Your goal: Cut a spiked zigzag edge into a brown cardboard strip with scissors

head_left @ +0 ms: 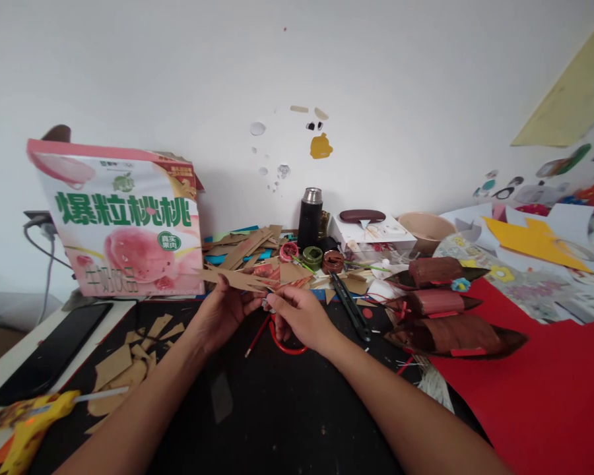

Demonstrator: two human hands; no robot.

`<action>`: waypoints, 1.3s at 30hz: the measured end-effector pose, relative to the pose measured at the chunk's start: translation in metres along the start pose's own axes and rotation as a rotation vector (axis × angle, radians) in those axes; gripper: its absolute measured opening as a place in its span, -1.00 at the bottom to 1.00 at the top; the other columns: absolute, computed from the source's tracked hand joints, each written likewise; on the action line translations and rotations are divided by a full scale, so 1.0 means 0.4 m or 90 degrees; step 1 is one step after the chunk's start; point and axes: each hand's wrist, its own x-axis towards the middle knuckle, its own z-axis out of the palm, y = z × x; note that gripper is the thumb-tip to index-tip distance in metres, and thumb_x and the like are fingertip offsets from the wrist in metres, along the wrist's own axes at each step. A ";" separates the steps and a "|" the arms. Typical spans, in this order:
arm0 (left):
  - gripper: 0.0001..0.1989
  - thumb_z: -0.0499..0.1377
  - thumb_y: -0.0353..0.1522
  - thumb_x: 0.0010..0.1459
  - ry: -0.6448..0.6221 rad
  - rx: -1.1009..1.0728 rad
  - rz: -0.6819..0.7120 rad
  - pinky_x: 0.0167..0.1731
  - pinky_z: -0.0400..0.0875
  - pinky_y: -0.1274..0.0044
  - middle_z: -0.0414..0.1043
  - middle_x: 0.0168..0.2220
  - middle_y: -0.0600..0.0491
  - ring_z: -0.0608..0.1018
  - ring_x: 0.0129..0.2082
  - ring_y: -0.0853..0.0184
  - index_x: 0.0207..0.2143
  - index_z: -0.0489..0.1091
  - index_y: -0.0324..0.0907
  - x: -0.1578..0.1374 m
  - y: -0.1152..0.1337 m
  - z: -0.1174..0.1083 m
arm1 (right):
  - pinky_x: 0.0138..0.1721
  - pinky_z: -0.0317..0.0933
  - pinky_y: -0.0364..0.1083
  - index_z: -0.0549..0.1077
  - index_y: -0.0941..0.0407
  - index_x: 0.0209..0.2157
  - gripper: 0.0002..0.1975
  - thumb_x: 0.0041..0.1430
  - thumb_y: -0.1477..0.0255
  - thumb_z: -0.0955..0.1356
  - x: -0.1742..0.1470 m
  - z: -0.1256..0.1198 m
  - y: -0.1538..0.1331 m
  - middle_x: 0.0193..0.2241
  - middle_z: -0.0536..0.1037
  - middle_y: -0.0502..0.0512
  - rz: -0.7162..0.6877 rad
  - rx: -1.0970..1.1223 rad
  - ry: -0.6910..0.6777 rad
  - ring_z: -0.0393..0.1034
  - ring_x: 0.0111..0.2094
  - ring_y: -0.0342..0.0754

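Observation:
Above the black table, my left hand (226,307) is closed on a flat cardboard cutout (235,280) with long pointed ends, thumb on top. My right hand (299,316) meets it at the cutout's right end. Thumb and forefinger of that hand are pinched together over a small greyish bit, too small to name. Directly below my right hand shows a red loop (290,349), like a scissors handle; most of it is hidden, and I cannot tell whether the hand touches it. A red pencil (257,336) lies beside it.
A yellow glue gun (39,422), a phone (52,353) and cardboard scraps (121,369) lie left, before a peach drink box (123,224). Behind stand a black flask (310,221) and paint jars (312,257). Right are a utility knife (350,307), brown boat models (455,335) and red paper (539,389).

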 end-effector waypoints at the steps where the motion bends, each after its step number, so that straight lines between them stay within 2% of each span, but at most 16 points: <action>1: -0.35 0.48 0.03 -0.01 -0.011 -0.008 -0.004 -0.26 0.66 0.46 0.68 -0.10 -0.12 0.71 -0.24 0.17 0.01 0.54 -0.16 0.000 0.001 0.000 | -0.67 0.19 -0.23 0.44 0.10 -0.30 -0.56 0.25 -0.02 0.41 -0.001 0.001 0.000 -0.68 0.43 -0.14 -0.005 0.005 -0.005 0.36 -0.70 -0.16; 9: -0.38 0.45 0.01 0.05 -0.073 -0.030 -0.021 -0.22 0.66 0.44 0.68 -0.08 -0.11 0.71 -0.20 0.15 0.03 0.54 -0.18 -0.002 0.003 -0.006 | -0.68 0.21 -0.23 0.43 0.09 -0.32 -0.55 0.25 -0.04 0.41 -0.002 0.003 0.000 -0.68 0.43 -0.14 -0.014 0.011 -0.006 0.36 -0.71 -0.17; 16: -0.31 0.42 0.07 0.06 -0.067 -0.016 -0.008 -0.22 0.64 0.41 0.68 -0.08 -0.11 0.70 -0.20 0.12 0.08 0.52 -0.20 0.000 -0.007 -0.017 | -0.67 0.19 -0.23 0.42 0.08 -0.33 -0.56 0.26 -0.03 0.40 -0.003 0.004 -0.005 -0.68 0.43 -0.15 -0.015 0.005 0.009 0.35 -0.70 -0.18; 22: -0.36 0.42 0.04 0.09 -0.052 0.008 -0.007 -0.27 0.62 0.42 0.67 -0.06 -0.15 0.70 -0.19 0.12 0.07 0.52 -0.19 0.007 -0.012 -0.027 | -0.67 0.18 -0.22 0.43 0.09 -0.33 -0.51 0.23 -0.09 0.41 -0.005 0.005 -0.006 -0.68 0.44 -0.13 -0.013 0.009 -0.013 0.35 -0.70 -0.16; 27: -0.34 0.45 0.03 0.03 -0.033 0.012 0.017 -0.30 0.61 0.42 0.69 -0.13 -0.12 0.70 -0.26 0.15 0.05 0.54 -0.20 0.008 -0.013 -0.028 | -0.66 0.19 -0.21 0.45 0.10 -0.32 -0.49 0.23 -0.10 0.41 -0.008 0.008 -0.007 -0.69 0.44 -0.12 -0.019 0.000 -0.025 0.35 -0.70 -0.16; 31: -0.39 0.41 0.04 0.11 -0.041 0.025 0.025 -0.30 0.60 0.42 0.69 -0.12 -0.10 0.70 -0.24 0.13 0.04 0.55 -0.19 0.007 -0.014 -0.027 | -0.66 0.20 -0.21 0.45 0.10 -0.32 -0.50 0.23 -0.09 0.41 -0.008 0.008 -0.008 -0.68 0.44 -0.13 -0.021 -0.004 -0.017 0.35 -0.70 -0.16; 34: -0.37 0.44 0.05 0.04 -0.031 0.029 0.018 -0.31 0.61 0.42 0.70 -0.13 -0.06 0.69 -0.26 0.14 0.02 0.57 -0.16 0.007 -0.013 -0.024 | -0.67 0.20 -0.22 0.44 0.09 -0.32 -0.50 0.24 -0.10 0.40 -0.008 0.008 -0.009 -0.68 0.43 -0.13 -0.024 -0.005 -0.012 0.35 -0.70 -0.17; 39: -0.29 0.46 0.08 -0.02 -0.032 0.043 0.014 -0.30 0.62 0.42 0.68 -0.13 -0.13 0.70 -0.26 0.14 0.03 0.55 -0.20 0.008 -0.014 -0.026 | -0.67 0.20 -0.22 0.44 0.09 -0.32 -0.48 0.22 -0.12 0.42 -0.008 0.006 -0.011 -0.68 0.43 -0.13 -0.018 0.009 -0.003 0.36 -0.70 -0.16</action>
